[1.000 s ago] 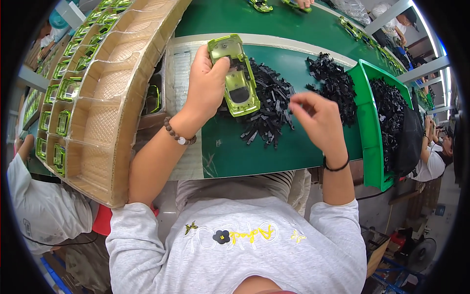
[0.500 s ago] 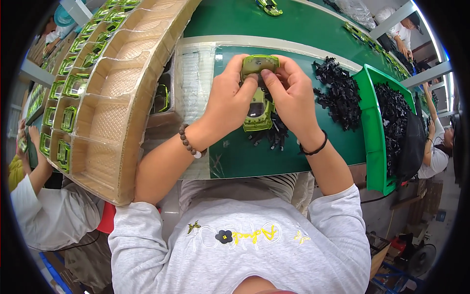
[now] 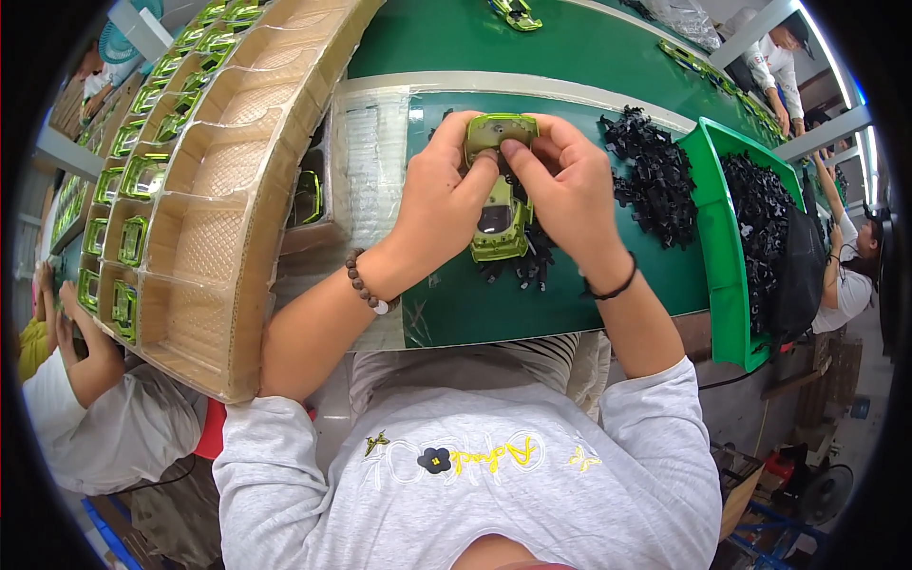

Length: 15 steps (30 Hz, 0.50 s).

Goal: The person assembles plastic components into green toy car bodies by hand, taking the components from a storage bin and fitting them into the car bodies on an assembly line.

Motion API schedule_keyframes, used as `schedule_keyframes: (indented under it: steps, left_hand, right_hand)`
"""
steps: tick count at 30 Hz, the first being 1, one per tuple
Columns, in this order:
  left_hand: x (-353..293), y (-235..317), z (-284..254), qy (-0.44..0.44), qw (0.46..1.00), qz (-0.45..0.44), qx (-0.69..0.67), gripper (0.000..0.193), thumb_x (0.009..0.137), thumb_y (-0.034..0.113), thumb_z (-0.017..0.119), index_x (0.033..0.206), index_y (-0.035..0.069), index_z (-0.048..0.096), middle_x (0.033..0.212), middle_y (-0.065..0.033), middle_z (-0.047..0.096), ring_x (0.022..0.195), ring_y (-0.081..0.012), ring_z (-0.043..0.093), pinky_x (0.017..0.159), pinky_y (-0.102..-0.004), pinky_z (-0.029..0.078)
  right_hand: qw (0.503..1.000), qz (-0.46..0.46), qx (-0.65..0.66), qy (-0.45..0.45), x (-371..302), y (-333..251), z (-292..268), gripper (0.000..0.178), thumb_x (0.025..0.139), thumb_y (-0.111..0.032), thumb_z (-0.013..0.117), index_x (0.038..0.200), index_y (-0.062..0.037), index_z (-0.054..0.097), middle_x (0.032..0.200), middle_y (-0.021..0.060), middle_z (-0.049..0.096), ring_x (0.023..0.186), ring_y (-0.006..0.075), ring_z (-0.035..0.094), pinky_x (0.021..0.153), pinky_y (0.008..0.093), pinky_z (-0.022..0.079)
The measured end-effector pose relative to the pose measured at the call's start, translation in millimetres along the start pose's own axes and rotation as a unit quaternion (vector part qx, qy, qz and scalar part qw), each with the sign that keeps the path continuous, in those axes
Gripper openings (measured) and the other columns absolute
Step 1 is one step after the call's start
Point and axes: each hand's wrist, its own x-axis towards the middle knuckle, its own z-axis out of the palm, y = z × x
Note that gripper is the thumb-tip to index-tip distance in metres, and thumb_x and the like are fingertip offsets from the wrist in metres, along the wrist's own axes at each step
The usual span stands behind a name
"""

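Note:
Both my hands hold a shiny green toy car body shell (image 3: pixel 502 127) above the green work surface, its inner side toward me. My left hand (image 3: pixel 435 195) grips its left side, the thumb pressed on the lower edge. The right hand (image 3: pixel 568 190) closes round the other side, thumb tip against the shell near the left one. Just below my thumbs, a second green car shell (image 3: pixel 500 249) with a dark window opening rests on small black plastic parts (image 3: pixel 534 270). My fingers partly cover it.
On the left stands a large tan compartment tray (image 3: pixel 195 309), with green shells in several pockets. A heap of black parts (image 3: pixel 655 180) lies right of my hands, beside a green bin (image 3: pixel 717 237) of more. Beyond runs a green conveyor (image 3: pixel 418 43) carrying shells. Other people work at both sides.
My hands keep almost the same grip, and the thumbs shift slightly on the shell. The view has shifted a little. At the left and far right, other people's arms have moved.

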Motion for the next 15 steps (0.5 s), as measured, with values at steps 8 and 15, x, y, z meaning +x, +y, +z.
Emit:
schedule_keyframes:
  steps: [8,15]
  left_hand:
    - [8.9,1.6,-12.4,0.088,0.981,-0.065,-0.158,0.027,0.08,-0.001,0.054,0.106,-0.005,0.049,0.094,-0.0078,0.062,0.08,-0.0092,0.058,0.069,-0.0234,0.049]
    - [7.5,4.7,-10.3,0.1,0.983,-0.044,-0.146,0.025,0.081,-0.001,0.054,0.106,-0.004,0.049,0.093,-0.0077,0.062,0.079,-0.0079,0.058,0.068,-0.0221,0.048]
  right_hand:
    - [0.933,0.07,-0.352,0.002,-58.8,-9.1,-69.7,0.023,0.077,-0.012,0.069,0.096,-0.0021,0.062,0.085,0.0105,0.066,0.07,0.0186,0.063,0.064,0.0308,0.049]
    - [0.894,-0.036,-0.446,0.006,-81.3,18.7,-46.1,0.028,0.074,-0.009,0.07,0.099,-0.0031,0.061,0.079,0.0116,0.063,0.075,0.0275,0.059,0.066,0.0376,0.047]
